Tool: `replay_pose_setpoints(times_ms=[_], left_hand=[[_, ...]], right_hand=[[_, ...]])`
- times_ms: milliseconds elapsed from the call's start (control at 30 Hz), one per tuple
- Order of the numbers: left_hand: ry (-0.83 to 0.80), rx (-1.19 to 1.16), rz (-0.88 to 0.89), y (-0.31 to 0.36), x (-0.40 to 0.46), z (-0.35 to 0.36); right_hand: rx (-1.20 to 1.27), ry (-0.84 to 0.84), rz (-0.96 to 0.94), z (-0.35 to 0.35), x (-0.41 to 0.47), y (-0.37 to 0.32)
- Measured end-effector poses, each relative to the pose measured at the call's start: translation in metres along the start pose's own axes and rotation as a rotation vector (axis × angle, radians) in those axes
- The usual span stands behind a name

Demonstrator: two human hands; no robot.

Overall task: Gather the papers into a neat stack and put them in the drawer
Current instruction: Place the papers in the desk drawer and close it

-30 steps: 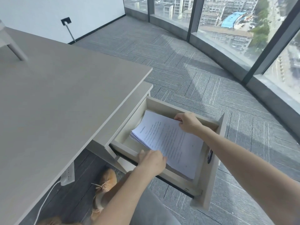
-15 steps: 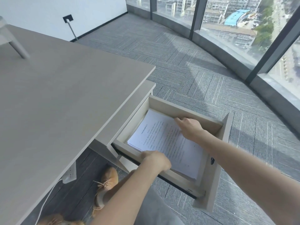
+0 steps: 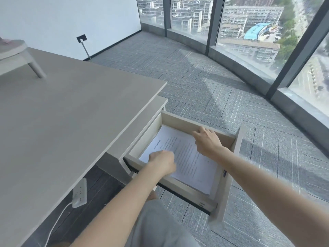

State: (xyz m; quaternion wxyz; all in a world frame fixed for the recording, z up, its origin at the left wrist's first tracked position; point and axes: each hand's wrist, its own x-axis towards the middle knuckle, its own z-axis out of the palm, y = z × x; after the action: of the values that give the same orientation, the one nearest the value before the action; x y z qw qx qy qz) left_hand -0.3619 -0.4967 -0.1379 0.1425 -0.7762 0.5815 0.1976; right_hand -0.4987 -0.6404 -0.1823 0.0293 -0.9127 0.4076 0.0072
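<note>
Paper stack (image 3: 188,163) lay flat inside open drawer (image 3: 229,168); left hand (image 3: 162,162) curled loosely on sheets, right hand (image 3: 207,142) open above. Drawer remained unclosed.

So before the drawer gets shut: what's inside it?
The open drawer holds a stack of printed papers lying flat, with the left hand and right hand over it. Anything beneath the papers is covered.

Open from above: drawer (image 3: 229,168). Interior filled by papers (image 3: 194,166), both hands; walls block sideways access.
</note>
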Motion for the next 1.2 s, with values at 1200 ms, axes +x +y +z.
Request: replay_pose_setpoints(times_ms=[1200], left_hand=[[0.425, 0.001, -0.074, -0.144, 0.023, -0.087]], right_hand=[[0.732, -0.079, 0.299, -0.016, -0.136, 0.028]])
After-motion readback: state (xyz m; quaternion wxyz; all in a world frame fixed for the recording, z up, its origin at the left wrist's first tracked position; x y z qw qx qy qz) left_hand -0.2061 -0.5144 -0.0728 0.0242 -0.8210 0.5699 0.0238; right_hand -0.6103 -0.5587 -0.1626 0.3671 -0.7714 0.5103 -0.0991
